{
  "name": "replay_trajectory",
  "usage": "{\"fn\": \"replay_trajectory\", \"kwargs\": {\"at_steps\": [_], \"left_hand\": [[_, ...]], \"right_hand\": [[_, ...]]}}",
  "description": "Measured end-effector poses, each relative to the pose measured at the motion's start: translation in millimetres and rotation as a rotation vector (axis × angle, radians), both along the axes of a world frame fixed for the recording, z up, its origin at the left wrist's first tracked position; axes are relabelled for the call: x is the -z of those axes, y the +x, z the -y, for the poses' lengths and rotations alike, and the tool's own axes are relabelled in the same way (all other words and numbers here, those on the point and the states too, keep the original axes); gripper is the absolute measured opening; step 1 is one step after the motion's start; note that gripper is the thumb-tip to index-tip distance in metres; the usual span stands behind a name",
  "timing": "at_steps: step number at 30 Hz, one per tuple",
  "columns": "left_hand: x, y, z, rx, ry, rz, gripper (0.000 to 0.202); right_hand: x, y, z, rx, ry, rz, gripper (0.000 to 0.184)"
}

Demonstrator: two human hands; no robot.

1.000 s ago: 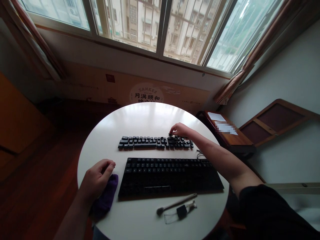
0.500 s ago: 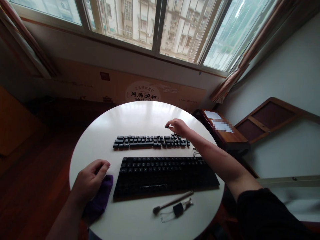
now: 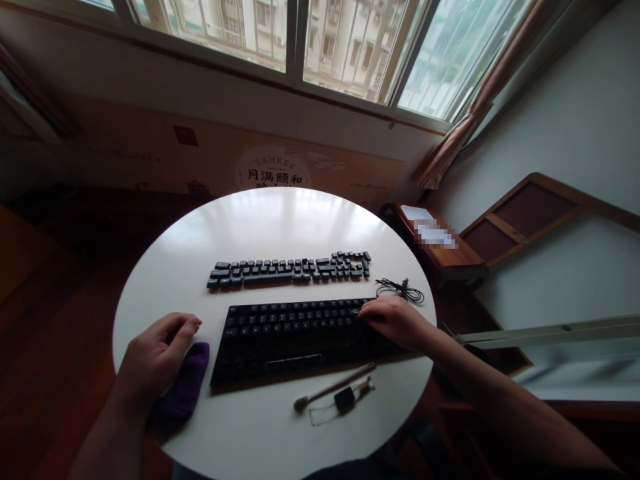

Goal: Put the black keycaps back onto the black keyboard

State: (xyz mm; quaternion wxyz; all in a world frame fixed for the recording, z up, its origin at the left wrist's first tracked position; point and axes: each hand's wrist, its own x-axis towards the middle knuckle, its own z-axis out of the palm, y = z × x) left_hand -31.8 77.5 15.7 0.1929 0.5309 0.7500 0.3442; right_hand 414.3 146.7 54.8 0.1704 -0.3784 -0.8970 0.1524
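A black keyboard base [image 3: 295,337] lies on a round white table [image 3: 270,220]. Behind it, rows of loose black keycaps [image 3: 287,269] are laid out. My right hand [image 3: 395,320] rests on the keyboard's right end, fingers curled and pinched down near its top row; what they hold is hidden. My left hand [image 3: 155,357] sits loosely curled on a purple cloth [image 3: 185,387] at the table's left front.
A small brush [image 3: 333,387] and a wire keycap puller [image 3: 337,403] lie in front of the keyboard. A coiled cable [image 3: 403,290] lies at the right rim. A wooden side table [image 3: 440,247] with papers stands to the right, a window behind.
My right hand lifted a keycap from the right end of the loose rows and came back down onto the keyboard's right end. The left hand stayed on the cloth.
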Motion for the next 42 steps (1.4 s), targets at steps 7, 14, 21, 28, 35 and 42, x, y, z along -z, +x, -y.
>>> {"fn": "replay_trajectory", "kwargs": {"at_steps": [7,14,21,28,35,42], "left_hand": [[-2.6,2.6,0.8,0.001,0.001,-0.012,0.036],[-0.4,0.6,-0.9,0.009,0.006,-0.029,0.036],[-2.0,1.9,0.0,0.0,-0.011,-0.024,0.037],[4.6,-2.7,-0.7,0.013,0.032,-0.021,0.036],[1.3,-1.4,0.2,0.018,0.023,-0.011,0.037],[-0.7,0.6,2.5,0.023,0.069,-0.005,0.036]], "right_hand": [[10.9,-4.9,4.1,-0.046,0.157,0.074,0.017],[10.4,-10.1,9.0,-0.084,0.244,0.177,0.021],[1.4,-17.9,13.7,0.031,0.272,0.244,0.017],[-7.0,-11.9,11.9,-0.016,0.116,0.299,0.022],[-34.6,-22.5,-62.4,0.101,0.231,0.158,0.021],[-34.7,-55.5,-161.5,0.21,0.081,0.341,0.017]]}}
